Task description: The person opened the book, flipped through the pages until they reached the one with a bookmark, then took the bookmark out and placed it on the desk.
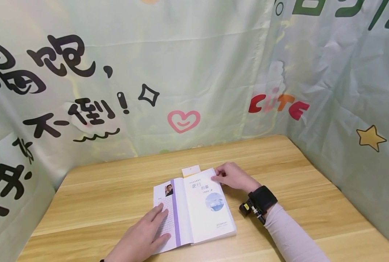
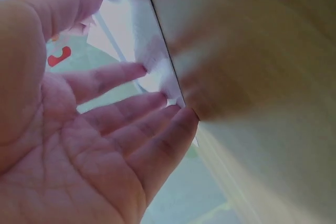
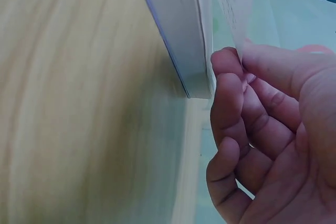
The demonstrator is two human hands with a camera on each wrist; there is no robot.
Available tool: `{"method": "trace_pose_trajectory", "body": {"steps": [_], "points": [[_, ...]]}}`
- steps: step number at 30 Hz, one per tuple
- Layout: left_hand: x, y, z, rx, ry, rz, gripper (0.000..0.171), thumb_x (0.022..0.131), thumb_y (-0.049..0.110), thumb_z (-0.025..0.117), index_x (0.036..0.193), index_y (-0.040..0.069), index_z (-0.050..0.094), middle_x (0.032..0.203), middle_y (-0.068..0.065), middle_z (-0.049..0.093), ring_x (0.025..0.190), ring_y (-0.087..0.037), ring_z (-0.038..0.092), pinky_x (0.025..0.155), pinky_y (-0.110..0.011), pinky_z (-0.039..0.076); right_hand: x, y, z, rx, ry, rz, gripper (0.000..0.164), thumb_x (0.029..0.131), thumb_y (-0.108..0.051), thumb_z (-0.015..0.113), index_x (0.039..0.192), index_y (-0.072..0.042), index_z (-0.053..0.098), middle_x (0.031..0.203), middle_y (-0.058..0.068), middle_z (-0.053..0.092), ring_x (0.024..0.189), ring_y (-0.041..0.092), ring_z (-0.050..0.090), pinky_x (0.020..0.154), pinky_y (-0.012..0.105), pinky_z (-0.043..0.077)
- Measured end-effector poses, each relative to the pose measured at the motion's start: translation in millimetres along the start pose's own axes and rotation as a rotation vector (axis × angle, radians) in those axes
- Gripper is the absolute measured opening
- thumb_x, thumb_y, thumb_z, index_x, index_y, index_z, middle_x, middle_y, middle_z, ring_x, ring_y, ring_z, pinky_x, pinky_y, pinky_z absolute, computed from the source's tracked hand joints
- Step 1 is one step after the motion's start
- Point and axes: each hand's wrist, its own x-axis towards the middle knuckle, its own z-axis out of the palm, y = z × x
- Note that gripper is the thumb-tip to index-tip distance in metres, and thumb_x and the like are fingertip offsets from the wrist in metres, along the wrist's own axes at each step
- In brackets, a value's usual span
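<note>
An open book (image 1: 201, 214) lies on the wooden table, its title page with a round blue picture on the right side. On the left is the inside cover flap (image 1: 163, 225), with a small portrait photo and a purple stripe. My left hand (image 1: 145, 231) rests on that flap with fingers extended; the left wrist view shows its fingertips along the cover's edge. At the book's upper right corner my right hand (image 1: 235, 176) pinches a page (image 3: 236, 14) between thumb and forefinger. In the right wrist view that page stands lifted from the thick page block (image 3: 181, 30).
A white card or bookmark (image 1: 191, 171) sticks out past the book's top edge. The wooden table (image 1: 109, 203) extends to both sides. Printed fabric walls (image 1: 211, 72) enclose its back and sides. A black strap with a small camera (image 1: 261, 202) circles my right wrist.
</note>
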Motion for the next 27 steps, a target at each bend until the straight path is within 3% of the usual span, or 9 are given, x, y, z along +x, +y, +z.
{"method": "trace_pose_trajectory", "body": {"steps": [12,23,27], "points": [[-3.6,0.5,-0.8,-0.027,0.019,0.050,0.088,0.086,0.068,0.050,0.144,0.003,0.045,0.149,-0.016,0.035,0.130,-0.028,0.039,0.096,-0.043,0.043,-0.4,3.5,-4.6,0.009,-0.001,0.010,0.023,0.091,-0.027,0.068,0.072,-0.014,0.065,0.054,-0.009,0.049,0.047,0.006,0.042,0.045,0.019,0.031],[0.1,2.3,-1.1,-0.047,0.043,0.058,0.074,0.084,0.063,0.059,0.131,0.006,0.056,0.141,-0.016,0.044,0.121,-0.028,0.049,0.093,-0.044,0.045,-2.4,2.2,-8.9,0.020,0.005,0.047,0.019,0.090,-0.026,0.069,0.075,-0.015,0.065,0.057,-0.008,0.049,0.048,0.008,0.041,0.045,0.021,0.030],[0.4,3.6,-2.7,-0.058,0.033,0.055,0.072,0.084,0.060,0.061,0.129,0.004,0.058,0.139,-0.017,0.045,0.120,-0.028,0.050,0.093,-0.044,0.045,-3.9,-1.4,-11.0,0.031,-0.012,0.052,0.019,0.091,-0.026,0.068,0.076,-0.014,0.065,0.058,-0.001,0.053,0.049,0.009,0.043,0.045,0.021,0.031]]}}
